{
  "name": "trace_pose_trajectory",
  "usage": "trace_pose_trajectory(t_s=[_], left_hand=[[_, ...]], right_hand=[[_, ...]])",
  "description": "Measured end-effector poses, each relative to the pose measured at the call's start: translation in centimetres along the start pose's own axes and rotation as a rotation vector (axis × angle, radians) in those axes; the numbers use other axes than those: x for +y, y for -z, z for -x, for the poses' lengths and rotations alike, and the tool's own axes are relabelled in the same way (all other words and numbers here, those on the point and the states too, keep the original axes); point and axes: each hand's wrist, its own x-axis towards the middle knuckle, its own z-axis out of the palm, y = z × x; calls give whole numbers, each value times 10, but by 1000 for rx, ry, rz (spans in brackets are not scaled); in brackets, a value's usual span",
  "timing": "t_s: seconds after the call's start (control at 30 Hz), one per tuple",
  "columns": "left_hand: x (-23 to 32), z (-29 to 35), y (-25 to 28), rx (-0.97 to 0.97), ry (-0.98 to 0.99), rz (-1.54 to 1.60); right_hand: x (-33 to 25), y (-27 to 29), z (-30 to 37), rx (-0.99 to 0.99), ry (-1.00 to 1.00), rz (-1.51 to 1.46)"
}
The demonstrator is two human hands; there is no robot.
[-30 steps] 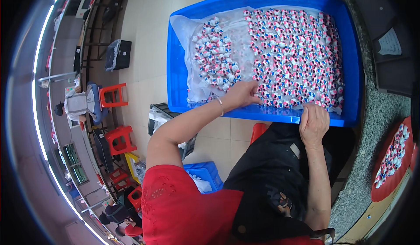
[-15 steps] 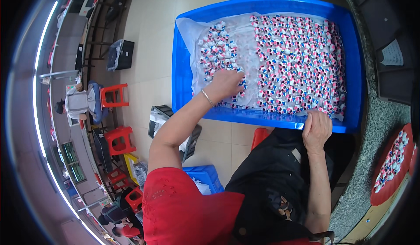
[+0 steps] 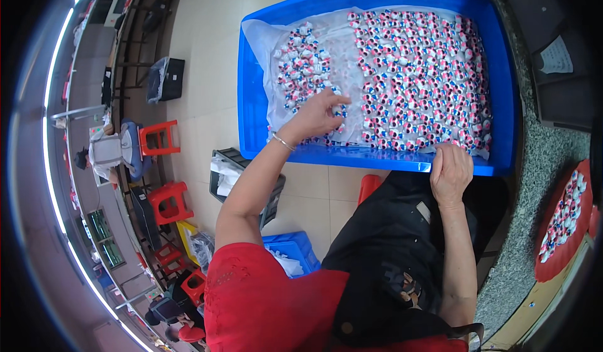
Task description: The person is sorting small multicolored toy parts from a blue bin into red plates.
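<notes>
A large blue plastic tub (image 3: 370, 160) lies in front of me, lined with thin white sheeting (image 3: 344, 63). On its right side, small white, pink and blue figures (image 3: 414, 82) stand in close rows. A looser heap of the same figures (image 3: 304, 60) fills part of the left side. My left hand (image 3: 313, 114) reaches over the heap's near right end, thumb and forefinger apart around figures there; nothing shows held. Closed over the tub's near rim toward its right end is my right hand (image 3: 451, 173).
On the right, a speckled stone ledge (image 3: 527, 220) carries a red tray (image 3: 584, 195) of similar figures. Dark crates (image 3: 235, 163), a smaller blue bin (image 3: 295, 248) and red stools (image 3: 166, 202) stand on the floor at left. People sit at far-left benches.
My left hand's fingers have spread from a closer pinch near a white figure. The tub appears slightly higher and further left in view. My right hand keeps its place on the rim.
</notes>
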Motion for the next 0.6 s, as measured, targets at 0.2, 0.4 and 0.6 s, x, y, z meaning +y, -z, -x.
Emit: trace_pose_trajectory(t_s=[0.2,0.4,0.6], left_hand=[[21,6,-19,-418,312,929],[12,2,-34,-451,263,714],[8,0,-38,-398,319,751]], right_hand=[[1,1,1,0,2,-7],[3,0,0,3,5,-25],[2,1,-4,-1,11,-44]])
